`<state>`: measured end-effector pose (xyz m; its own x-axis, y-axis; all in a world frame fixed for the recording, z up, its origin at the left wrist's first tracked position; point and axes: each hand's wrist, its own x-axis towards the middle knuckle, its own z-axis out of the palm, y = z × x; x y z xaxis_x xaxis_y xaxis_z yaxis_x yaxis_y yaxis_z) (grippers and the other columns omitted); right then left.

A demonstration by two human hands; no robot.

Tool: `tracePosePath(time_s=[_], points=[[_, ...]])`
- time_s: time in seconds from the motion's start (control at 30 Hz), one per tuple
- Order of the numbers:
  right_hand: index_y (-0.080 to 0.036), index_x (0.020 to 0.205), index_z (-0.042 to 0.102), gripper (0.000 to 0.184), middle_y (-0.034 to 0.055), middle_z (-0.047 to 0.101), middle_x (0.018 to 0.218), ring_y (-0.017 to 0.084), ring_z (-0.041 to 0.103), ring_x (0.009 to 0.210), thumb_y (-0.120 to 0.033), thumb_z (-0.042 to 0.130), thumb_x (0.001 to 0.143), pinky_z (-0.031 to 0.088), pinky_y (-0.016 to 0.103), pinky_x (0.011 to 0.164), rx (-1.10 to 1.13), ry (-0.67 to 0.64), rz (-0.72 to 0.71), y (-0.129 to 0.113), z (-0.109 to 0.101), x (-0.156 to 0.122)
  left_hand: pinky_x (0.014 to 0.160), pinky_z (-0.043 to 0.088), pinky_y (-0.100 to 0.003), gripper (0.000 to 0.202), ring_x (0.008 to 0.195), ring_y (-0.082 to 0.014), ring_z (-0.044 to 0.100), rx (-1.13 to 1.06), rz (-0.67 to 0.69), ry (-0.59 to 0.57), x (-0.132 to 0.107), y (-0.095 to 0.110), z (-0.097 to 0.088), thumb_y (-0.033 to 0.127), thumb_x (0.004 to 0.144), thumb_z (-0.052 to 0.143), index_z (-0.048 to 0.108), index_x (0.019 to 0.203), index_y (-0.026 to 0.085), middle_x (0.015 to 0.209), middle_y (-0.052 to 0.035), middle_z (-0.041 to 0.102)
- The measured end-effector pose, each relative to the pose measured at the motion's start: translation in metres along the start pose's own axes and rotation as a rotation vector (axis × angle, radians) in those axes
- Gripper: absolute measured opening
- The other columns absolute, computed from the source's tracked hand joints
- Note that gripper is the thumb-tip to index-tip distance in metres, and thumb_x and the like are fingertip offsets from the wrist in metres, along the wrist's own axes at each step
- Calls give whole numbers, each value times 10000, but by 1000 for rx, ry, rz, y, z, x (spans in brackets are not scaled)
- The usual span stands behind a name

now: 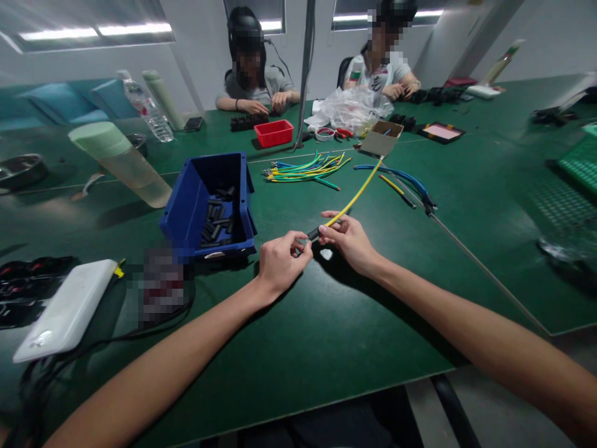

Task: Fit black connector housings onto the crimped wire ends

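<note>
A yellow wire (pixel 357 198) runs up and away from my hands, with a short black sleeve (pixel 314 234) around its near end. My right hand (pixel 347 239) pinches the wire where it enters the sleeve. At the tip, the fingers of my left hand (pixel 284 258) are closed on the bare end of the same wire, which they partly hide. To the left of my hands stands a blue bin (pixel 175 218) holding several black sleeves (pixel 217 221). Beyond my hands lies a bundle of green, yellow and blue wires (pixel 305 169). Blue wires (pixel 401 176) lie to the right.
A red tray (pixel 274 133), a small cardboard box (pixel 380 140) and a plastic bag (pixel 349 109) are farther back, near two people seated opposite. On the left are a green-lidded bottle (pixel 124 165) and a white power bank (pixel 69 308). Green baskets (pixel 576 165) stand at right.
</note>
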<state>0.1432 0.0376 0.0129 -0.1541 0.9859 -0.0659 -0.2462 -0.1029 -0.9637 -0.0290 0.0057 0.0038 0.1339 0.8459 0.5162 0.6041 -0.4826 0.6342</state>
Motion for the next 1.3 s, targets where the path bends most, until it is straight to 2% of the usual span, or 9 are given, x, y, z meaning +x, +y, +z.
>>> tracePosePath(time_s=[0.13,0.33,0.4,0.47,0.6,0.7,0.87,1.17,1.3], points=[[-136,1266,454,716,-58,608,653,107,589,580,-303,791,657,483,276,637,-30,34,26,-1,-3,3,526,432,-192,124,498,-86,583,25,86,71,14,20,-20,240,834,602,696,820,159,569,15,651],[-119,1504,135,969,-47,625,672,125,598,614,-226,721,740,494,276,642,-141,78,24,-2,-7,6,542,438,-220,290,514,-104,569,200,-8,325,76,26,-107,352,887,500,691,819,144,603,-14,638],[-129,1518,103,969,-48,622,669,125,593,609,-204,696,756,494,270,633,-174,95,20,-3,-8,7,651,480,-257,282,626,-143,625,385,-65,231,92,12,-134,345,873,508,704,844,144,710,-51,687],[-134,1520,111,953,-49,616,666,123,591,605,-197,684,761,490,260,618,-207,105,17,-4,-8,8,736,491,-320,282,741,-209,657,643,-144,-7,98,-6,-149,377,841,536,730,886,177,805,-72,716],[-136,1493,169,914,-64,590,635,115,583,589,-193,689,743,468,231,574,-202,74,1,-2,-10,12,715,509,-385,355,858,-343,675,975,-248,-565,93,-37,-142,405,809,542,727,962,144,900,-165,716],[-158,1429,260,830,-75,578,626,107,582,569,-191,695,722,454,214,545,-178,36,-6,1,-18,18,690,516,-375,347,907,-370,676,1040,-237,-753,87,-52,-124,267,790,520,692,1044,104,1010,-218,696],[-170,1363,318,766,-85,556,614,100,565,532,-188,702,701,427,199,501,-226,78,-4,-4,-35,24,700,515,-369,374,941,-363,675,1033,-171,-792,86,-61,-116,151,786,442,664,1079,81,1068,-240,675],[-117,1442,200,812,-74,542,609,102,558,544,-105,631,753,436,198,508,-242,143,37,-22,-59,10,703,516,-339,390,971,-346,669,1033,-178,-856,87,-60,-124,247,768,538,642,1118,108,1103,-212,677],[-148,1431,243,763,-77,527,619,98,553,545,-115,625,772,438,197,507,-303,125,46,-25,-70,-1,651,495,-291,349,916,-310,686,994,-187,-840,88,-63,-124,247,760,525,665,1060,135,1061,-194,696]])
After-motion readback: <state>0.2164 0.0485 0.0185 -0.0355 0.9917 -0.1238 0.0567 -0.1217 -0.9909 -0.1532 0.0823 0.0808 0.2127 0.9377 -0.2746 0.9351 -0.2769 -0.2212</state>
